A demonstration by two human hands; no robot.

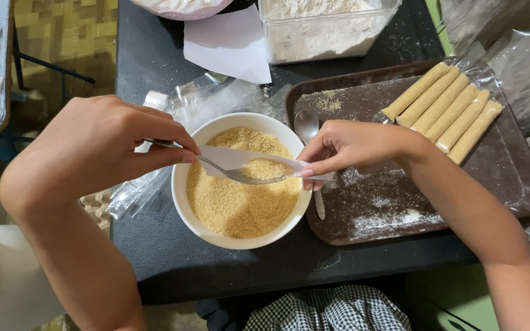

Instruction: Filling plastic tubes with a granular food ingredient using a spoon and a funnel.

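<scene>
White wrapper (240,158) pinched in right hand (345,146) fingers, left hand (102,144) gripping spoon (228,171)

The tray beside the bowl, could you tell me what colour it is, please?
Dark brown tray, seen in the head view.

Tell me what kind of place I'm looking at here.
Probably a home kitchen or small food-prep table: a round white bowl of golden crumbs, a brown plastic tray holding pale rolled sticks, and a clear tub of white flour.
</scene>
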